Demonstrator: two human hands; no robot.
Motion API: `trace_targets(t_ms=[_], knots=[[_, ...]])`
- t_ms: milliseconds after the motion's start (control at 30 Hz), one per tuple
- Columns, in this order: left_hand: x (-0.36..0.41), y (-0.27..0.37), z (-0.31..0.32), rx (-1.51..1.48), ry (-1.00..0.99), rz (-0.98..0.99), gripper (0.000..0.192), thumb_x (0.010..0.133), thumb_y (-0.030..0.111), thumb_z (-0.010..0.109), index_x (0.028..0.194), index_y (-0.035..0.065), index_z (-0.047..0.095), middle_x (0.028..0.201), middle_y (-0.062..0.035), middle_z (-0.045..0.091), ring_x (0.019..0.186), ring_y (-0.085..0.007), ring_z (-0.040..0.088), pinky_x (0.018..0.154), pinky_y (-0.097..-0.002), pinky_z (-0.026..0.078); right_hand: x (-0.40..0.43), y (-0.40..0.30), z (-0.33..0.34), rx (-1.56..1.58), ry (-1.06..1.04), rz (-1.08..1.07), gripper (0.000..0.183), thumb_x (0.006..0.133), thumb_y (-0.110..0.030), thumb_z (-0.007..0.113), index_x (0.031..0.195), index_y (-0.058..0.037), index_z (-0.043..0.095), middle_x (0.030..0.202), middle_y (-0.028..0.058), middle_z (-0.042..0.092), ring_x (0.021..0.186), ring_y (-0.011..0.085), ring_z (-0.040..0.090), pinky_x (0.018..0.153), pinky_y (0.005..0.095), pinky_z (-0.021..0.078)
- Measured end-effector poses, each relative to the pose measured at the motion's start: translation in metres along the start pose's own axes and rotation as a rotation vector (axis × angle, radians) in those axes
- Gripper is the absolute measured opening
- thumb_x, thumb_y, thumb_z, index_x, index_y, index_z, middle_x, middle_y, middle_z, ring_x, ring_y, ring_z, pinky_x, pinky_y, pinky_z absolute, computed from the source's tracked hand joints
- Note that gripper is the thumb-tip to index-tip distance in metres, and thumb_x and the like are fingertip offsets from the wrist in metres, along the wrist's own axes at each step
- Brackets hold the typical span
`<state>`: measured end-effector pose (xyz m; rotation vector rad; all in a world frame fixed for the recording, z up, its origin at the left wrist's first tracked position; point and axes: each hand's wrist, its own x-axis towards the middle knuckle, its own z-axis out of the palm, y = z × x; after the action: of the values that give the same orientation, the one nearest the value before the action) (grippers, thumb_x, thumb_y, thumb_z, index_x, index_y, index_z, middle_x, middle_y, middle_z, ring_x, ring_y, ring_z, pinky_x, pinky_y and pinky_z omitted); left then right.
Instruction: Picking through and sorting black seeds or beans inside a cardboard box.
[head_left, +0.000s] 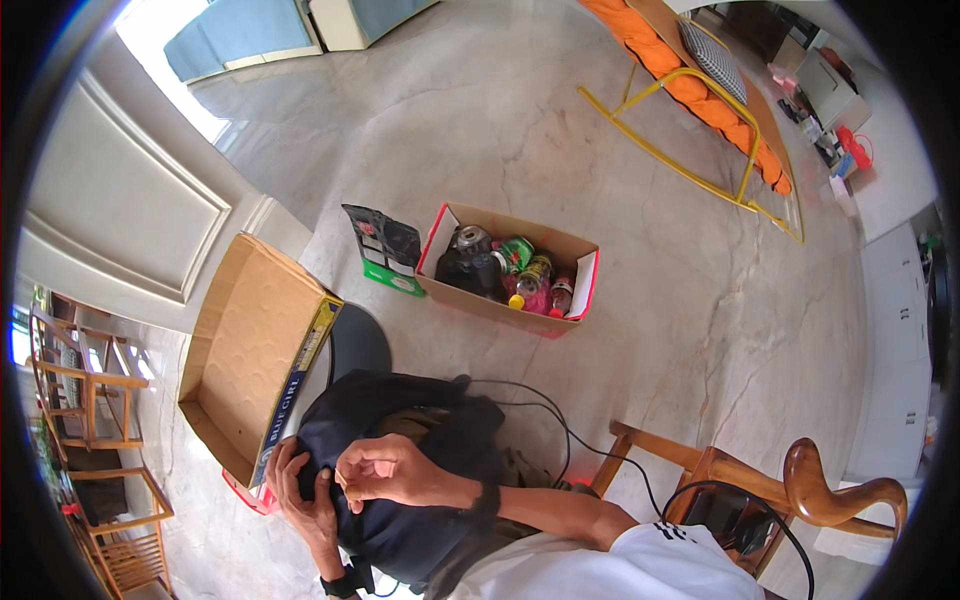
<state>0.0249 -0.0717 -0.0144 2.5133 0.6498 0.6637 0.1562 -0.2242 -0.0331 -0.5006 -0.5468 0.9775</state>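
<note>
A dark fabric bag or garment (420, 525) lies in front of me, low in the head view. My right hand (390, 472) pinches a small tan piece (341, 478) between thumb and fingers, just above the dark fabric. Beside it, my left hand (304, 487) is curled against the fabric, gripping its left part; its thumb is close to the small piece. What the small piece is cannot be told. A black band is on each wrist.
An open cardboard box (510, 311) holds cans and plastic bottles. A black and green pouch (386, 251) stands beside it. A shallow cardboard tray (251, 337) leans at left. Black cables (555, 409) cross the floor towards a wooden chair (660, 450); a yellow-framed rocking chair (675, 150) stands at upper right.
</note>
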Motion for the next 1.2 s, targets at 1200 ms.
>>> trace_targets(t_ms=[1200], knots=[[-0.002,-0.015,-0.003,-0.029,0.068,0.021,0.032,0.083,0.014,0.082,0.11,0.004,0.069,0.136,-0.0102,0.068,0.135,-0.0351,0.055,0.117,-0.0486,0.038,-0.046,-0.139,0.107,0.276,-0.473,-0.435,0.007,0.097,-0.003,0.075,0.103,0.0005,0.074,0.087,0.0188,0.078,0.076,0.0269,0.067,0.064,0.0376,0.0628]])
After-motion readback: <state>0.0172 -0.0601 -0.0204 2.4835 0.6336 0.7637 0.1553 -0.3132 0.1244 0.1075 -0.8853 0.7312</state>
